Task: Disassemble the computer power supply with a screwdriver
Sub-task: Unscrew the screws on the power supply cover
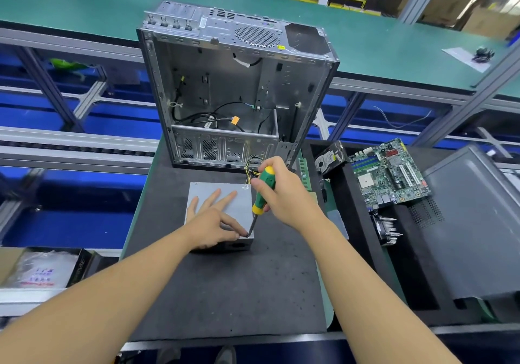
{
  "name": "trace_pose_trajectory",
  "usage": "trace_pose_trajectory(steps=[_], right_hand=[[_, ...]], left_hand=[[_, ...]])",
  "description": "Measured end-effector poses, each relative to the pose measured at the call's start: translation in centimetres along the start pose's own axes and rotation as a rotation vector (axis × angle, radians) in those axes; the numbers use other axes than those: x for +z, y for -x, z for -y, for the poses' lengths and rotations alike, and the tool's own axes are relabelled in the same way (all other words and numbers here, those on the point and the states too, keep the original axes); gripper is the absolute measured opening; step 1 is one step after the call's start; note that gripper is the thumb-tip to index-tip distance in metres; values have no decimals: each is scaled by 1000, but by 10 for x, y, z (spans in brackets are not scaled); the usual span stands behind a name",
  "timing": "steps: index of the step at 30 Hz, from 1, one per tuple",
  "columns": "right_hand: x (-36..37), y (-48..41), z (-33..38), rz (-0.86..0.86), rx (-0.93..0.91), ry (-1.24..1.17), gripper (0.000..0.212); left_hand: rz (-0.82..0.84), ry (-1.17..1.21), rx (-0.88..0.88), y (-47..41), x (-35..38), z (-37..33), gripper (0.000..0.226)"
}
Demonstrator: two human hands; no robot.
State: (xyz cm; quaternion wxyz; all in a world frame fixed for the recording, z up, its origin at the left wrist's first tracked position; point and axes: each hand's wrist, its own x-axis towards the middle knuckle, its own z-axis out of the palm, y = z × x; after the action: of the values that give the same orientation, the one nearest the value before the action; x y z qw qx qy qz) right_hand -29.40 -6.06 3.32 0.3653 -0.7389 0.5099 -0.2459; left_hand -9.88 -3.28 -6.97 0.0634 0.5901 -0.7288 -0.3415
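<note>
A grey metal power supply [239, 206] lies flat on the black foam mat [225, 287], with yellow and black cables leaving its far right corner. My right hand [284, 192] grips a green and yellow screwdriver [263, 190], its tip down on the box's near right corner. My left hand [213, 220] rests on the lid with three fingers spread, while its thumb and forefinger pinch at the screwdriver tip. Any screw there is too small to make out.
An open, gutted computer case [225, 88] stands just behind the power supply. To the right lie a hard drive [329, 158], a green motherboard [391, 175], a heatsink fan [387, 228] and a grey side panel [472, 223]. A green conveyor belt [84, 6] runs behind.
</note>
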Motion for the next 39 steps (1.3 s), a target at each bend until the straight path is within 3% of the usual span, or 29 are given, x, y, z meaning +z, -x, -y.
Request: trace_pose_trajectory(steps=[25, 29, 33, 35, 39], right_hand=[[-1, 6, 9, 53, -31, 33, 21], [-2, 4, 18, 85, -70, 204, 29], [4, 5, 27, 38, -144, 551, 40], [2, 5, 30, 60, -154, 583, 37], [-9, 5, 39, 238, -133, 385, 12]], left_hand=[[-3, 18, -17, -3, 1, 1, 20], [-2, 15, -26, -2, 2, 1, 23], [-8, 5, -23, -2, 2, 1, 23], [-1, 12, -22, -2, 2, 1, 24], [0, 11, -15, -2, 0, 0, 34]])
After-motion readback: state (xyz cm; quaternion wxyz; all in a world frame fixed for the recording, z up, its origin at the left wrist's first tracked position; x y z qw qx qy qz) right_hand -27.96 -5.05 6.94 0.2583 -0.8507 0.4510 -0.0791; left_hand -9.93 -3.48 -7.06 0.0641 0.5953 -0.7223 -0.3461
